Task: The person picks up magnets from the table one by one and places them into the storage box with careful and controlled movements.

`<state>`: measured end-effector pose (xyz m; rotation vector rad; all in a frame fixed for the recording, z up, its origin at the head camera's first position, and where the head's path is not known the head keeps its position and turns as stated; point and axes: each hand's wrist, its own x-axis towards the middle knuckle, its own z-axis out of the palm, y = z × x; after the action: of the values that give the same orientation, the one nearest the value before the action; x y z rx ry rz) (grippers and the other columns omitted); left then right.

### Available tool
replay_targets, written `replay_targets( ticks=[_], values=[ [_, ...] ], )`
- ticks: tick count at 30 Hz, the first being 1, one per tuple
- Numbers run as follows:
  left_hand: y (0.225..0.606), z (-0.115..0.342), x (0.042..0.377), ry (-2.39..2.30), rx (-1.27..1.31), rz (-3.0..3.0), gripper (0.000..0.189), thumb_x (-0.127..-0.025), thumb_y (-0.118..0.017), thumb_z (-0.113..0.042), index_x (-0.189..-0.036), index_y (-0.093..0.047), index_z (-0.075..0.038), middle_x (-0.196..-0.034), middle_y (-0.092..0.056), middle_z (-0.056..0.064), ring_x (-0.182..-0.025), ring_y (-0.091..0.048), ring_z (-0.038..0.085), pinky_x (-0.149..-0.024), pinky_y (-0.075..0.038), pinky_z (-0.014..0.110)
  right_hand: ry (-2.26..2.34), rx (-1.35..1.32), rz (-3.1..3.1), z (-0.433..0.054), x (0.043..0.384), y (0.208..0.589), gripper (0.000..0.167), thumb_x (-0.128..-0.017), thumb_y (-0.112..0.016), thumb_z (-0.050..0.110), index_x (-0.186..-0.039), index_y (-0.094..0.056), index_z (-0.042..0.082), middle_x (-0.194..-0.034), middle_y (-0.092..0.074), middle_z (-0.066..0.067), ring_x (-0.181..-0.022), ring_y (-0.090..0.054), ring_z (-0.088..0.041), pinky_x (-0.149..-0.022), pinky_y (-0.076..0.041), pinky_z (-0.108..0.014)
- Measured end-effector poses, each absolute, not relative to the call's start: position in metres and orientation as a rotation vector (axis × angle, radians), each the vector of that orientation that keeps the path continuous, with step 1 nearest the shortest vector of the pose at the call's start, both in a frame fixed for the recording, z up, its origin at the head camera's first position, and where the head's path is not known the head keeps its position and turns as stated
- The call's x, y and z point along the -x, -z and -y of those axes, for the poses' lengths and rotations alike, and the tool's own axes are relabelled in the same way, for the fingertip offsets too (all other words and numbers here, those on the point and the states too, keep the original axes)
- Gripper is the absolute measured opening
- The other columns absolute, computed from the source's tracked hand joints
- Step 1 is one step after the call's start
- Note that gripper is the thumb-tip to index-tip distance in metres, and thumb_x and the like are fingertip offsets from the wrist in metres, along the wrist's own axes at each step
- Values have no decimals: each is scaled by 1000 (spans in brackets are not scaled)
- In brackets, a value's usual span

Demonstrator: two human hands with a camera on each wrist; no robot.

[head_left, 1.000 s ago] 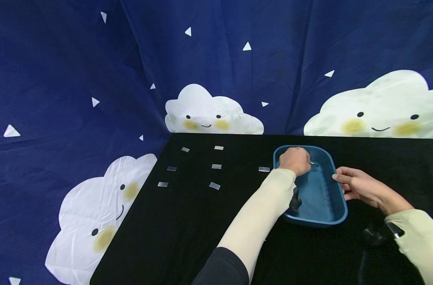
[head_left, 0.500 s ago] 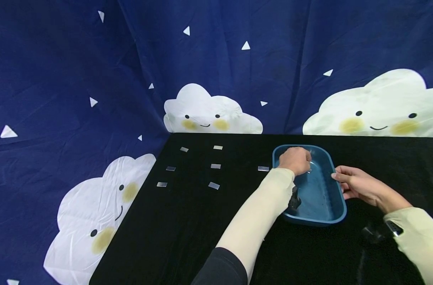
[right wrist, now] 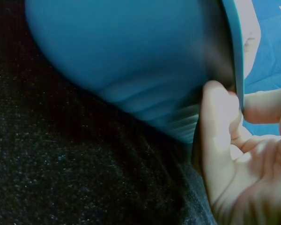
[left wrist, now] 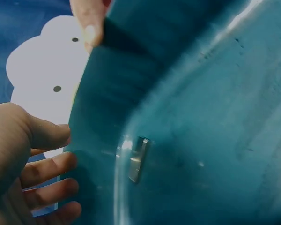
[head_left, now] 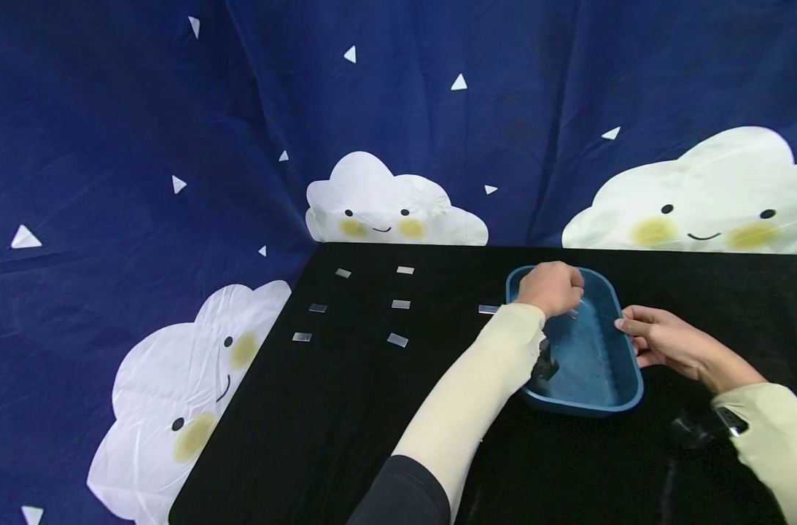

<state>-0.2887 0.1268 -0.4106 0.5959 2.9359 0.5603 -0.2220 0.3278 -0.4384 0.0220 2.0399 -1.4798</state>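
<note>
My left hand (head_left: pixel 551 287) reaches over the far left side of a blue plastic tub (head_left: pixel 588 407). In the left wrist view its fingers are loosely bent, with nothing between thumb and fingertips, close to the tub wall. A small shiny rectangular piece (left wrist: pixel 138 160) lies on the tub floor beside that wall, just past the fingertips. My right hand (head_left: pixel 667 343) pinches the tub's right rim, thumb on one side and fingers on the other, as the right wrist view shows (right wrist: pixel 253 154).
Several small silvery rectangles lie spread over the black-covered table (head_left: pixel 345 408), one of them (head_left: pixel 488 309) right by the tub's left side. Dark camera gear (head_left: pixel 544 364) on the left wrist hangs over the tub. A blue cloth (head_left: pixel 398 95) with white clouds stands behind.
My left hand has risen slightly and shifted to the right over the tub. The right hand keeps its hold on the rim, and the tub stays in place.
</note>
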Motion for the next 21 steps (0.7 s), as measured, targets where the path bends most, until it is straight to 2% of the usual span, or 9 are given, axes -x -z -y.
replay_targets(
  ticks=[10,17,21],
  values=[
    [382,-123,280,-612,-700,-2929,20,-98,-60,-38,-114,-71,-36,-111,-68,-20,-90,-59,-1,-76,-50,17,1481,-26,-2042,-329,222,438,15,-106,-40,31,-106,-48,18,-85,-56,5,-76,-64,-10,-74,-60,-33],
    [367,-115,279,-591,-711,-2940,19,-97,-61,-39,-113,-71,-37,-111,-67,-20,-90,-58,0,-76,-49,19,1472,-25,-2050,-328,222,439,15,-106,-40,31,-106,-47,17,-85,-57,5,-76,-64,-11,-75,-60,-34],
    [360,-107,279,-585,-737,-2971,21,-96,-61,-39,-114,-72,-36,-113,-67,-19,-96,-59,-1,-81,-51,20,1478,-26,-2053,-327,221,438,16,-105,-41,32,-107,-47,17,-86,-58,4,-76,-65,-11,-76,-60,-35]
  ],
)
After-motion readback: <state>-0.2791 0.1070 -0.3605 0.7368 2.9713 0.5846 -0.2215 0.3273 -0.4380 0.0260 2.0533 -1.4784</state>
